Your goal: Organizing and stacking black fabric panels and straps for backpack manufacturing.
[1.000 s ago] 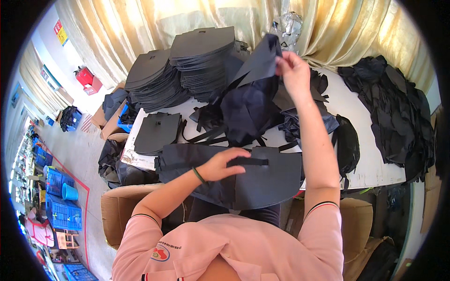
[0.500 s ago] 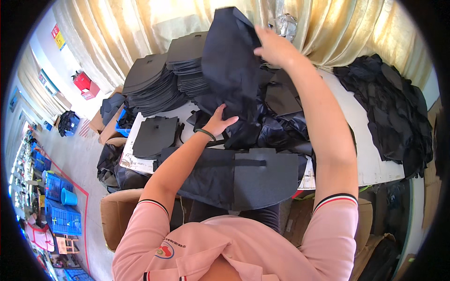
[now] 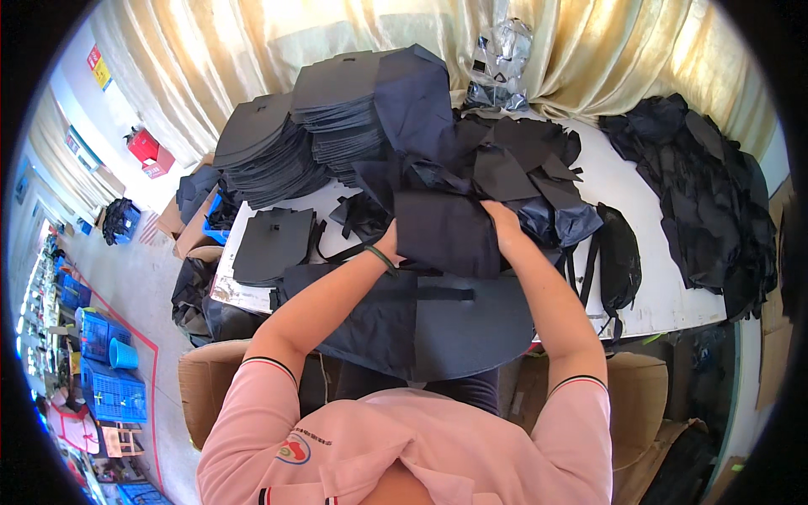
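Between my two hands is a folded piece of black fabric (image 3: 446,231), with more dark cloth rising behind it toward the stacks. My left hand (image 3: 389,244) grips its left edge; most of those fingers are hidden behind the cloth. At the right edge my right hand (image 3: 502,223) holds it, fingers partly out of sight. Just below, nearest my body, lies a flat black fabric piece with a stiff panel (image 3: 475,332) and a strap (image 3: 446,294) across it.
Tall stacks of black panels (image 3: 268,151) stand at the back left, a shorter stack (image 3: 273,246) nearer. Loose black pieces (image 3: 522,160) lie behind my right hand. A narrow black pouch (image 3: 619,261) and a black fabric heap (image 3: 694,202) are on the white table (image 3: 673,295) at right.
My right hand has come down from the far side toward me. The raised black cloth is now lower and folded between both hands. The pouch at right has come into view.
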Available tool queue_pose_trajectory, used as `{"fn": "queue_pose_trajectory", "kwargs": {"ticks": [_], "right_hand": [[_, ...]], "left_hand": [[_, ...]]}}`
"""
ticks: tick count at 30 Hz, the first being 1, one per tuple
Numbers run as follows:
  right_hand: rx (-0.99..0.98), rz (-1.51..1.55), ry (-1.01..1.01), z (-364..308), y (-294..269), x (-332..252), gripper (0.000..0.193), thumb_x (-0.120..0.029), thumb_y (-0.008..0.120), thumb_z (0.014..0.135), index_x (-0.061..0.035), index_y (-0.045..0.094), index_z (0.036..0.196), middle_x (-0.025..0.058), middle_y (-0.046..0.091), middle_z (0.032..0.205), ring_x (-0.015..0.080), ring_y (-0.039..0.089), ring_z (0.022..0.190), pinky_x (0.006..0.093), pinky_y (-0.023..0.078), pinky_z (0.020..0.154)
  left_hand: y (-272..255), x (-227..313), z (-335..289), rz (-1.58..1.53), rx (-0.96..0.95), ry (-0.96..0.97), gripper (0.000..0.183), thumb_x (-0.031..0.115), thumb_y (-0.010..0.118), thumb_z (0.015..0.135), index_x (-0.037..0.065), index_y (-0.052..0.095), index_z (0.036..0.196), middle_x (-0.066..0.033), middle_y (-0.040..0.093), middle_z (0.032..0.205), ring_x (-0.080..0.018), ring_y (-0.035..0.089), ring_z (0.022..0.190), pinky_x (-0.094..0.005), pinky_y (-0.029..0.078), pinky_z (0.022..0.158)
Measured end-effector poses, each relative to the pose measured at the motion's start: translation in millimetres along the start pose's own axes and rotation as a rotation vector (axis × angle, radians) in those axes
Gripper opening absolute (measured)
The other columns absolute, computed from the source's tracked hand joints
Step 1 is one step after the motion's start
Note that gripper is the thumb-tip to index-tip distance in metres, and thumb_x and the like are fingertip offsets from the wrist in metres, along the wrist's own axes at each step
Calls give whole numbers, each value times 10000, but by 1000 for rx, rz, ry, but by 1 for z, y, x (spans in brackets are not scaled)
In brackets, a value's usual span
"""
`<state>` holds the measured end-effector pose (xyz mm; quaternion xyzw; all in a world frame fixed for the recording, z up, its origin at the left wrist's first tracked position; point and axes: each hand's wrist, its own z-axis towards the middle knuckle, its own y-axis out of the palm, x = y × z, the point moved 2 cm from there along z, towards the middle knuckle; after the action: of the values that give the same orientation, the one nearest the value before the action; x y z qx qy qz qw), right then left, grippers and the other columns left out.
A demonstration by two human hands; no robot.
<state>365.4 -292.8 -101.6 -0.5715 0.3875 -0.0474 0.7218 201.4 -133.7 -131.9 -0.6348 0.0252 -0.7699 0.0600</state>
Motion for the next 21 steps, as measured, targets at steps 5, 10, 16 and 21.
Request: {"fn": "queue_pose_trajectory", "kwargs": {"ticks": [5,10,16,21], "right_hand": [[166,-71,-266,24,-66,-32,240,-228,661,796,-12,676,899,243,652,920,422,624,922,449,492,809],[534,333,-80,63,-153,-28,331,-279,703,821,40,646,886,232,651,903,388,635,879,415,499,816],[531,-365,126,71,-151,-11,419,-266,680,870,32,555,1138,217,586,1180,350,616,1085,431,506,880],[140,412,-438,12,-86,-93,614,-205,751,817,-8,489,1336,154,596,1205,200,617,1042,317,500,896]], "left_hand": [[10,50,21,926,-70,278,515,219,562,961,49,413,1423,-105,490,1403,-221,495,1276,-364,359,1097],[-15,81,43,-556,254,72,493,278,542,967,57,442,1397,-112,528,1375,-261,506,1270,-406,378,1085],[-68,107,2,-1107,665,58,352,282,503,976,22,602,1192,-105,651,1209,-273,594,1153,-418,415,1054],[-56,109,-36,-1110,683,110,337,281,490,979,26,611,1164,-95,653,1205,-271,593,1153,-411,406,1061]]}}
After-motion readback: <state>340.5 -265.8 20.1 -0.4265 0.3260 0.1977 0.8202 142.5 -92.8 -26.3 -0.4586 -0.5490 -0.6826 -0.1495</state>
